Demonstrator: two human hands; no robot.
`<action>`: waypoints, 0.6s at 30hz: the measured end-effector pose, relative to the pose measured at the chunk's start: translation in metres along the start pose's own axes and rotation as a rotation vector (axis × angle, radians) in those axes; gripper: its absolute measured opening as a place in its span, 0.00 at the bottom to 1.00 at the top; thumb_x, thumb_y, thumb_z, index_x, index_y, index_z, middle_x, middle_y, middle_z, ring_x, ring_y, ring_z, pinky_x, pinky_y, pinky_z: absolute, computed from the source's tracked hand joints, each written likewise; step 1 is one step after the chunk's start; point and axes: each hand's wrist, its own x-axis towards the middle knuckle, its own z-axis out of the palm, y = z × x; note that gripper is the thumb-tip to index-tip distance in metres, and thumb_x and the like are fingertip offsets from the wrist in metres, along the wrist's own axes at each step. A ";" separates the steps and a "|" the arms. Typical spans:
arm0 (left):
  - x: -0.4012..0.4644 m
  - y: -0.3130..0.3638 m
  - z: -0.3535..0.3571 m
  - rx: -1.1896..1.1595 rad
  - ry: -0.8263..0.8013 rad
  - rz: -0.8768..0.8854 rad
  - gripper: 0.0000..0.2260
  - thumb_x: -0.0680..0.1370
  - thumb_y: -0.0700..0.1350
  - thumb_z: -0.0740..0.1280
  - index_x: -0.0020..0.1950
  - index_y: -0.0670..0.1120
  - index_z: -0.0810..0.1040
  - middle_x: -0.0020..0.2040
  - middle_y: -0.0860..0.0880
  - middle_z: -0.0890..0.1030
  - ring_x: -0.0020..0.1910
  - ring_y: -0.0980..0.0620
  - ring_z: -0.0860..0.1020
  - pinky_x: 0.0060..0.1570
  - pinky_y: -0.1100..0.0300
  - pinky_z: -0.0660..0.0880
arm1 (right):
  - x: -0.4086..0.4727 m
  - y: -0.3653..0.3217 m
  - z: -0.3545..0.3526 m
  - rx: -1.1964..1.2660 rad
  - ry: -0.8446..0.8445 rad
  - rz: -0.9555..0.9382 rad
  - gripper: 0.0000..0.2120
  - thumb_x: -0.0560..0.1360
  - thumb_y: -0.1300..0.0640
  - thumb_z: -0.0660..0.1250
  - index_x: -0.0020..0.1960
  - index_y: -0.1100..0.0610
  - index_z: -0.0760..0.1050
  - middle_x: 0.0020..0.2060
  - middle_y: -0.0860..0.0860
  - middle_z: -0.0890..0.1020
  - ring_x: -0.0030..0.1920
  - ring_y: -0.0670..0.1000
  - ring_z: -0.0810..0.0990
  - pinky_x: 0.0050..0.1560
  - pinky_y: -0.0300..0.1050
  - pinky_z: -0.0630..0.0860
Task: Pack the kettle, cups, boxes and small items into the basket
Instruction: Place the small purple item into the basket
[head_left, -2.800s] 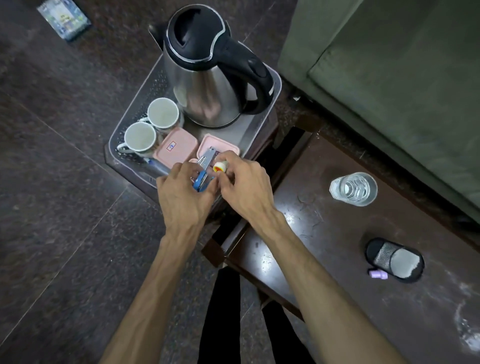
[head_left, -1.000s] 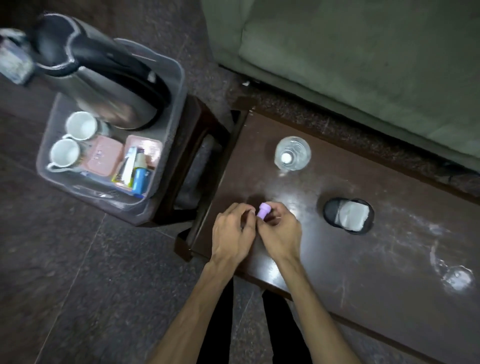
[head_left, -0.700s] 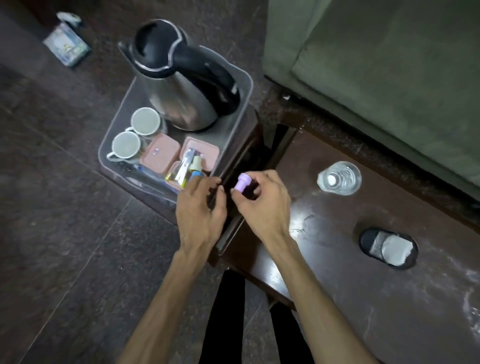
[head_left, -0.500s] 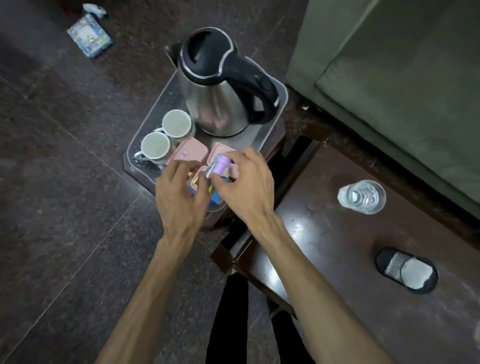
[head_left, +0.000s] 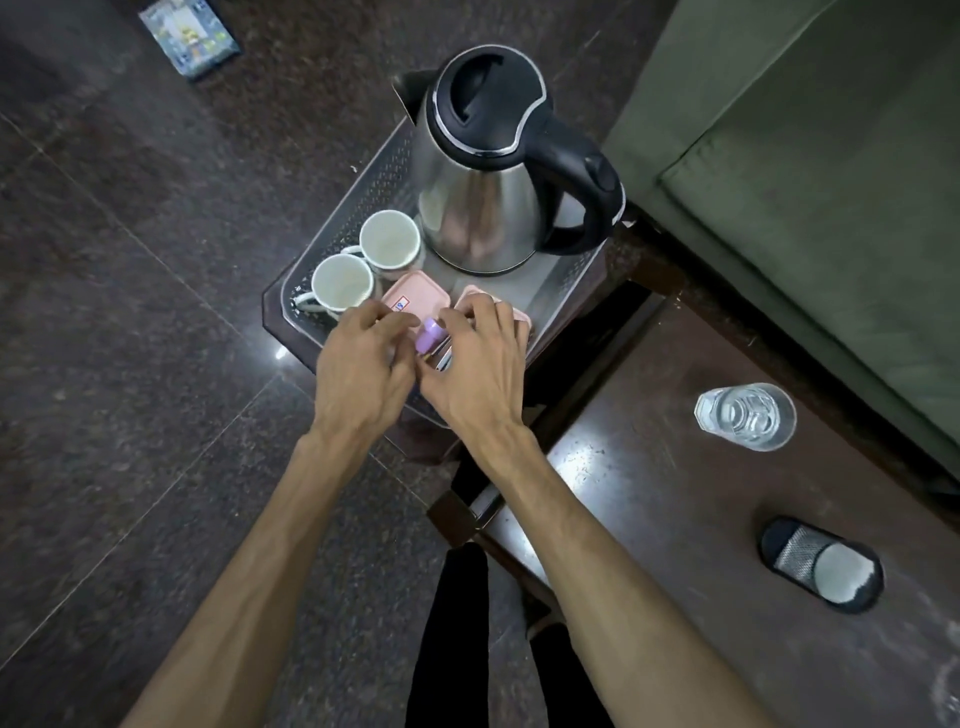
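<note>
the clear basket (head_left: 363, 192) sits on a small dark stand, already carrying the steel kettle (head_left: 483, 208) at its far end, two white cups (head_left: 389, 240) beside it, and two pink boxes (head_left: 415, 299) nearer the person. both hands are over the basket's near end. the right hand (head_left: 478, 364) and left hand (head_left: 363, 364) meet around a small purple piece (head_left: 429, 334), each grip narrow, fingertips pinched on it above some small items. a glass of water (head_left: 745, 415) stands on the bench (head_left: 675, 519), well apart.
</note>
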 end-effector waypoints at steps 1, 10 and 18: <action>-0.002 0.000 0.002 -0.005 0.036 -0.015 0.16 0.79 0.48 0.61 0.58 0.45 0.84 0.55 0.44 0.82 0.56 0.39 0.79 0.49 0.46 0.78 | -0.003 0.001 -0.003 0.031 0.021 0.010 0.15 0.72 0.46 0.73 0.52 0.56 0.85 0.53 0.52 0.81 0.57 0.57 0.78 0.61 0.52 0.69; -0.032 0.060 0.040 -0.118 0.301 0.142 0.06 0.77 0.40 0.68 0.52 0.44 0.82 0.50 0.45 0.81 0.50 0.42 0.78 0.48 0.50 0.73 | -0.054 0.064 -0.054 0.298 0.217 0.215 0.05 0.72 0.59 0.73 0.47 0.55 0.85 0.46 0.49 0.84 0.48 0.53 0.80 0.53 0.52 0.78; -0.067 0.191 0.132 -0.179 -0.074 0.332 0.17 0.73 0.47 0.74 0.60 0.43 0.82 0.58 0.45 0.81 0.56 0.43 0.81 0.57 0.48 0.79 | -0.129 0.188 -0.117 0.211 0.382 0.538 0.06 0.71 0.63 0.75 0.45 0.54 0.86 0.45 0.47 0.85 0.48 0.52 0.82 0.54 0.51 0.79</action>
